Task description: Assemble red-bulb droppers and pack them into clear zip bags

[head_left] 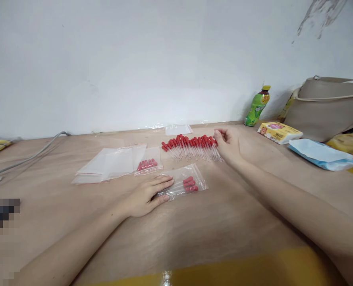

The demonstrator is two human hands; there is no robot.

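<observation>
My left hand (151, 194) lies flat, fingers stretched out, over the left end of a clear zip bag (176, 180). Inside that bag are several droppers with red rubber bulbs (190, 184). Farther back, a row of red-bulbed droppers (194, 147) is spread out, their clear stems towards me. At the row's right end my right hand (226, 143) is closed in a pinch at a red bulb; its fingertips partly hide the dropper. A second zip bag (152, 155) with several red-bulbed droppers lies beyond my left hand, next to a stack of flat zip bags (110, 162).
Another flat white bag (178, 130) lies near the wall. To the right are a green drink bottle (257, 106), a yellow tissue pack (280, 132), a blue-and-white packet (322, 154) and a large grey-beige bag (328, 105). A grey cable (36, 154) crosses the table at left.
</observation>
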